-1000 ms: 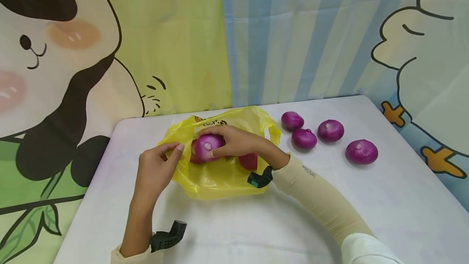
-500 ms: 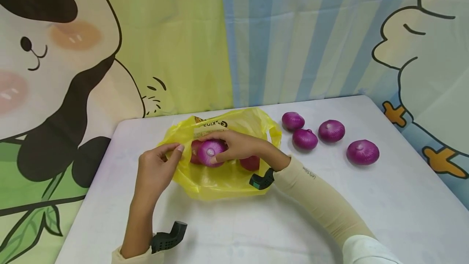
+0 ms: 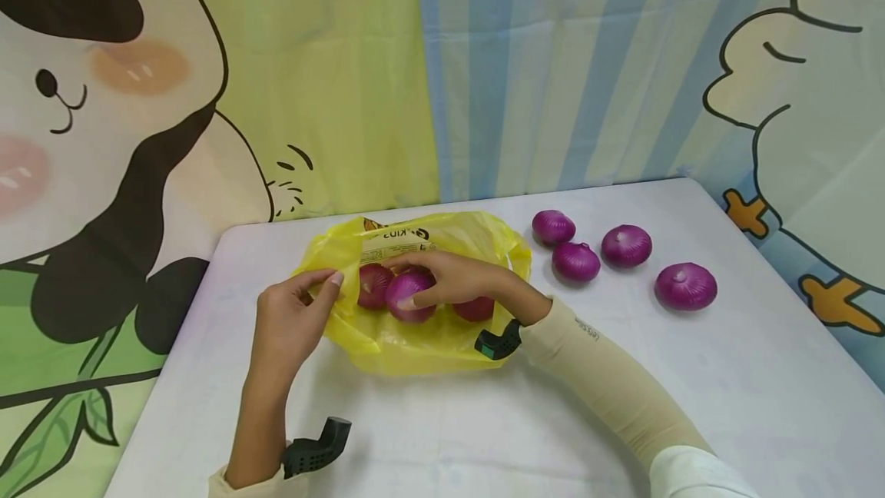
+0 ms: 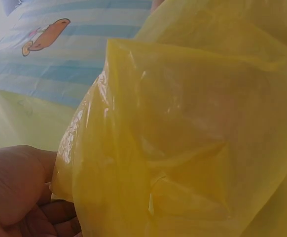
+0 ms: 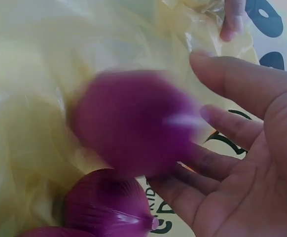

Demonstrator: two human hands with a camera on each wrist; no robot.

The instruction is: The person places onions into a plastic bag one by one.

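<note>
My left hand pinches the left rim of a yellow plastic bag between thumb and fingers. In the left wrist view the bag's film hides most of what lies beyond. My right hand reaches inside the bag's mouth, beside a purple onion. In the right wrist view that onion is blurred, and the spread thumb and fingers of the right hand no longer wrap it. Two more onions show in the bag, one at the left and one below my right wrist.
Several purple onions stand on the white table right of the bag: one at the back, one nearer the bag, one further right and a rightmost one. A printed cloth hangs behind the table.
The onion at my right hand has moved slightly right and down inside the bag, uncovering more of the onion at the left. My fingers have loosened from it. The left hand stays nearly still.
</note>
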